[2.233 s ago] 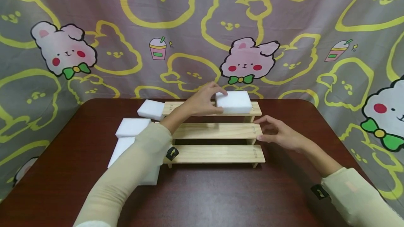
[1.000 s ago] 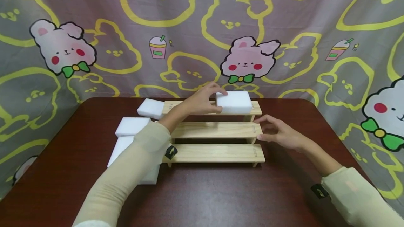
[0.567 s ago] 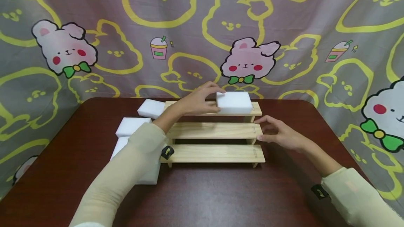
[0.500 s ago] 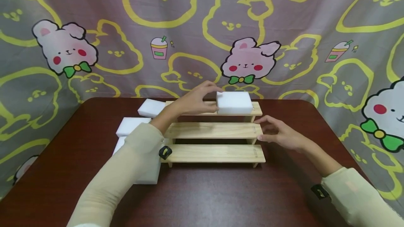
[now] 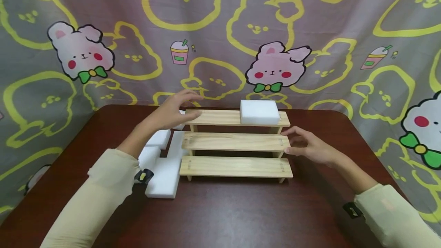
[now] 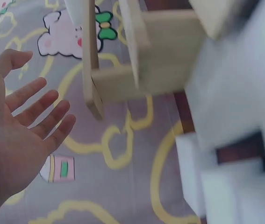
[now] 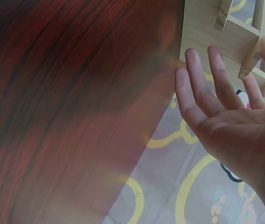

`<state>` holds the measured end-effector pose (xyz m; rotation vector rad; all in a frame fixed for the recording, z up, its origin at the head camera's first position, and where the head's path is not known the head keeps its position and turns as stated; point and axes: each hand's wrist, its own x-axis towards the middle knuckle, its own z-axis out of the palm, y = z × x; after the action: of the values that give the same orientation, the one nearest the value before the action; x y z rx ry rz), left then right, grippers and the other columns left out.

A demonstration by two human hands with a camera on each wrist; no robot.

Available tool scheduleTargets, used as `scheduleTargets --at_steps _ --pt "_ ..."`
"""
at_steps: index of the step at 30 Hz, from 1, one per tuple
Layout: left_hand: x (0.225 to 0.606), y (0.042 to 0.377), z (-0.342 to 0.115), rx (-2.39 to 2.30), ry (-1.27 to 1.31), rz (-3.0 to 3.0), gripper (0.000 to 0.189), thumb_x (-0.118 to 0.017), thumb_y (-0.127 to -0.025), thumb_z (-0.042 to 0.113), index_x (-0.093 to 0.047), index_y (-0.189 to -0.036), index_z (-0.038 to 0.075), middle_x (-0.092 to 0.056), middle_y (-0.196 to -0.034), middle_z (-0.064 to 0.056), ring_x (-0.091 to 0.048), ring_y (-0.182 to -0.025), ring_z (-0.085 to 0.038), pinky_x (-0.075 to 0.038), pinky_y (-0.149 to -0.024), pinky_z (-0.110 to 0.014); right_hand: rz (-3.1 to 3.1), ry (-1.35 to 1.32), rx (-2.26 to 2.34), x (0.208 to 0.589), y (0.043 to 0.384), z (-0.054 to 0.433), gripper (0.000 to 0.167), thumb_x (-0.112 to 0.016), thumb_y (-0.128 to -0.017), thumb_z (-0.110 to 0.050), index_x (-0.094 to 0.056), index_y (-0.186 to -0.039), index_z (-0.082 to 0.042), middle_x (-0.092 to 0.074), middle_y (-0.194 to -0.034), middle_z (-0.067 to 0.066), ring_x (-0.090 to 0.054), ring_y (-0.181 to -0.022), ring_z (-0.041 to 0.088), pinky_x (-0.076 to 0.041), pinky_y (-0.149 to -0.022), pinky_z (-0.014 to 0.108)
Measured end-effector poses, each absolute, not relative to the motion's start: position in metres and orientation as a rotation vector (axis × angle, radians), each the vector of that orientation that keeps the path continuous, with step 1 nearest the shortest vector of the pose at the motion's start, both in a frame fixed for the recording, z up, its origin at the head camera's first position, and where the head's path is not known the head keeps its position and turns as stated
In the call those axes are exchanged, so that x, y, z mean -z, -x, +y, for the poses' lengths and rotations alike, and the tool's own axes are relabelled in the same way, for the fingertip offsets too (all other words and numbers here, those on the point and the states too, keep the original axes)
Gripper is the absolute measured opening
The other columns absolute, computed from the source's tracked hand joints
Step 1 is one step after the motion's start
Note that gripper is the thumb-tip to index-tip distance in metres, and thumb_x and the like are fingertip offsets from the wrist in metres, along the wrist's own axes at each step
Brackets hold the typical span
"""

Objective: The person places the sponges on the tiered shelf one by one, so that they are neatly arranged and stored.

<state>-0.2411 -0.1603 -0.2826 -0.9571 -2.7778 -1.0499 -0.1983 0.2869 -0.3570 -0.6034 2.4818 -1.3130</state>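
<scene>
A three-tier wooden step rack (image 5: 236,141) stands on the table. On the right part of its top tier sits a white foam block (image 5: 260,111), with no hand on it. My left hand (image 5: 172,111) is over the left end of the top tier, its fingers spread and nothing held; the left wrist view shows that hand (image 6: 22,126) with a bare palm. At the rack's right end my right hand (image 5: 315,148) has its thumb tip by the end of the middle tier. Loosely bent fingers (image 7: 200,88) show in the right wrist view, beside the wooden side.
Several more white foam blocks (image 5: 162,181) lie on the table along the rack's left side, partly behind my left forearm. The dark red table (image 5: 234,213) ends at the back against a patterned curtain (image 5: 213,22).
My left hand has let go of the foam block on the top tier and drawn back to the left. The block stays put, and the right hand has kept its place.
</scene>
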Motion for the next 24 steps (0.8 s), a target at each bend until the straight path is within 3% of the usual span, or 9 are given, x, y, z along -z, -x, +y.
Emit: scheduleTargets --at_steps 17,24 --pt "0.320 0.226 -0.235 0.925 0.708 -2.813 0.039 -0.071 -0.097 0.008 -0.063 -0.134 -0.004 -0.060 -0.130 -0.022 -0.059 -0.115 -0.040 -0.050 -0.092 -0.054 2.470 0.610 1.303 0.356 0.199 0.288 0.048 -0.074 -0.096 -0.012 -0.051 -0.137 -0.004 -0.060 -0.125 0.025 -0.064 -0.107 0.032 -0.057 -0.086 0.046" --pt "0.342 0.227 -0.268 0.896 0.610 -2.870 0.041 -0.071 -0.095 0.003 -0.060 -0.131 -0.011 -0.060 -0.127 -0.030 -0.057 -0.114 -0.045 -0.048 -0.096 -0.060 2.480 0.604 1.297 0.356 0.200 0.287 0.047 -0.074 -0.096 -0.013 -0.052 -0.136 -0.004 -0.061 -0.125 0.024 -0.064 -0.107 0.032 -0.056 -0.085 0.044"
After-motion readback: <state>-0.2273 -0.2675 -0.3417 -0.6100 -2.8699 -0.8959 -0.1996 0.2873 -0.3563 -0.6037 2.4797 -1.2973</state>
